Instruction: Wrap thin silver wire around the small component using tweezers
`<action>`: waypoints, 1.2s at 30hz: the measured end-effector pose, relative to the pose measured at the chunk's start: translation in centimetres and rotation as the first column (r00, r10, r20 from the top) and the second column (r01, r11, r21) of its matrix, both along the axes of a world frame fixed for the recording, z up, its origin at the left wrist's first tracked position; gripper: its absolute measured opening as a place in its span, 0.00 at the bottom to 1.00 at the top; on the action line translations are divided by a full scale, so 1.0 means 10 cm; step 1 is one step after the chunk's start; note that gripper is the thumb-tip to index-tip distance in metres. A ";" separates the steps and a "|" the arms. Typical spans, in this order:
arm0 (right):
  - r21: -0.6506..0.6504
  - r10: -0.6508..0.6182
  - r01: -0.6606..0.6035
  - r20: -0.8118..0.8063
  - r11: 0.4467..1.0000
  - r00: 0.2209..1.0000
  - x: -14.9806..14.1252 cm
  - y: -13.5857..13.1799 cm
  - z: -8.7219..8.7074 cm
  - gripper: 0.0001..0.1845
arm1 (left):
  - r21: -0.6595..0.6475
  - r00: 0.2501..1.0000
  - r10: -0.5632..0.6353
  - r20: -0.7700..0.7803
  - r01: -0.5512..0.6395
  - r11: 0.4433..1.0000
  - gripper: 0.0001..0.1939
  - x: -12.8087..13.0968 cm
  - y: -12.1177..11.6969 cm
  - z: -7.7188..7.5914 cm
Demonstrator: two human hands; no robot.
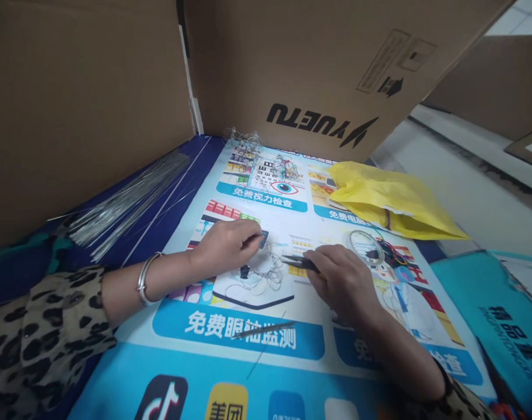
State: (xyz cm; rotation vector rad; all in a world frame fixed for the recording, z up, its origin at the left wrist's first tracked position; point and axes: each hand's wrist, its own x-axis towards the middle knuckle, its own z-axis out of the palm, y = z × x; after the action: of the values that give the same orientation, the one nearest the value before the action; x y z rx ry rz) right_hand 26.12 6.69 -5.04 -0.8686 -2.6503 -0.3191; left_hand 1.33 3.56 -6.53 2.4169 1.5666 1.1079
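Observation:
A thin silver wire bent into several loops [272,273] stands out from the closed fingers of my left hand [231,248], just above the printed sheet. My right hand [347,280] is wrapped around a pair of pliers [298,261]. Their narrow dark jaws point left toward the wire loops, close to them; whether they touch, I cannot tell. Most of the pliers' handles are hidden in my palm. A few short straight wires [263,331] lie on the sheet in front of my hands.
A bundle of straight wires [130,198] lies at the left. Tangled bent wires [246,141] are at the back by a cardboard wall [301,70]. On the right are a wire coil [366,248], coloured strands [395,252], a yellow bag [388,192] and a turquoise bag [476,291].

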 end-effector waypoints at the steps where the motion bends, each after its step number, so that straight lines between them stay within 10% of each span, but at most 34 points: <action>1: 0.006 -0.053 0.053 0.041 0.999 0.998 -0.06 -0.01 0.02 0.08 | 0.003 1.000 0.007 -0.005 -0.007 1.000 0.07 0.01 -0.01 0.00; 20: -0.063 -0.207 0.232 0.278 0.971 0.938 -0.34 0.06 0.00 0.09 | -0.151 0.941 -0.298 0.163 0.322 0.935 0.11 -0.12 0.23 0.01; 32: -0.228 -0.226 0.191 -0.141 0.955 0.964 -0.27 0.22 -0.24 0.10 | -0.301 0.971 0.158 0.181 -0.099 0.948 0.13 -0.33 -0.04 0.32; 36: -0.311 -0.282 0.186 -0.297 0.932 0.912 -0.26 0.28 -0.31 0.10 | -0.494 0.999 0.015 -0.037 -0.032 0.869 0.12 -0.43 -0.17 0.50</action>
State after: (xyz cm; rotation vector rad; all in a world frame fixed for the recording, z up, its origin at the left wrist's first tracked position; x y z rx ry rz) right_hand 23.51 9.46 -8.17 -1.2168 -2.3012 0.1440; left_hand -2.95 1.86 -1.51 2.0778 1.6427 0.5679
